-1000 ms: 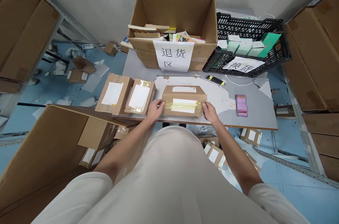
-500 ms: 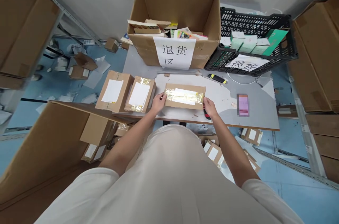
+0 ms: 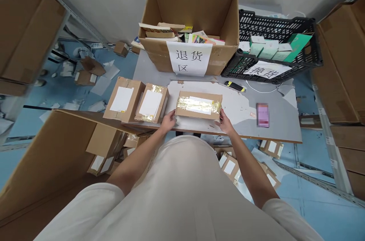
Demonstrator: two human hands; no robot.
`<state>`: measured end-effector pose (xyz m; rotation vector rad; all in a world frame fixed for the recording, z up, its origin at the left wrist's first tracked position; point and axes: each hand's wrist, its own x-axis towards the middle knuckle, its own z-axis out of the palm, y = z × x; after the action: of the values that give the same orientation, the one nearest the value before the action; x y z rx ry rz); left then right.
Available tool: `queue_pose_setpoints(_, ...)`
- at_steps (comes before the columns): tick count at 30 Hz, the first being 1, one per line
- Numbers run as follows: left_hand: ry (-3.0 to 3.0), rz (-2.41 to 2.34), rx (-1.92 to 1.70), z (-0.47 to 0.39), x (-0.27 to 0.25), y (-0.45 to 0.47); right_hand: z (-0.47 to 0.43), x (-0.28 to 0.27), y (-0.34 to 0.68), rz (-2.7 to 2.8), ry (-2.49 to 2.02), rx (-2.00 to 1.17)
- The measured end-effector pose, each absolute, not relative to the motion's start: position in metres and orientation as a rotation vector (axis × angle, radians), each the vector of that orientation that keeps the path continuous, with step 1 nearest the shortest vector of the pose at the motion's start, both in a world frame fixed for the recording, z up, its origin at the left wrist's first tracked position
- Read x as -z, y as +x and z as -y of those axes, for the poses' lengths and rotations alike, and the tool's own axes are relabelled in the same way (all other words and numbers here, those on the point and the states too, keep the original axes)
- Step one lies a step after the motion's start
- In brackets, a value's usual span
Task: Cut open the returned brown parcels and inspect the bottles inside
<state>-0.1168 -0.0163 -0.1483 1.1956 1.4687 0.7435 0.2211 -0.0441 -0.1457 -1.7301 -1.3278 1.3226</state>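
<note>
A taped cardboard box with a white label and shiny tape lies crosswise in front of me over the table. My left hand grips its near left corner, fingers curled at the edge. At the near right corner, my right hand holds the other end with thumb and fingers. Two more taped boxes stand to the left: a larger labelled box and a narrower labelled box. Beyond the held box rests a black and yellow utility knife.
At the table's back stand a big open carton of books and a black plastic crate with green and white boxes. A pink phone-shaped item lies right on the table. An open carton is at lower left.
Both hands have slid down toward the box's near corners. The box now shows more of its near side. The red and black item by my right hand is no longer visible.
</note>
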Motion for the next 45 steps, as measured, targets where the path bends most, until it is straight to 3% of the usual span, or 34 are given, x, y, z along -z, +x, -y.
queue_pose_setpoints(10,1.303,-1.518,-0.74,0.011,0.113,-0.117,0.027,0.117,0.215,1.313,-1.581,-1.397)
queue_pose_setpoints(16,1.376,-1.769,-0.794,-0.006,0.107,-0.112,0.014,0.104,0.209,1.509,-1.909,-1.1)
queue_pose_setpoints(21,1.403,-1.801,-0.682,-0.015,0.122,-0.105,0.007,0.125,0.195,1.45,-1.969,-1.077)
queue_pose_setpoints(33,1.186,-1.649,-0.796,0.009,0.142,-0.125,0.037,0.147,0.22,1.219,-1.847,-1.217)
queue_pose_setpoints(45,1.013,-1.342,-0.795,0.037,0.158,-0.126,0.058,0.155,0.215,1.403,-1.637,-1.48)
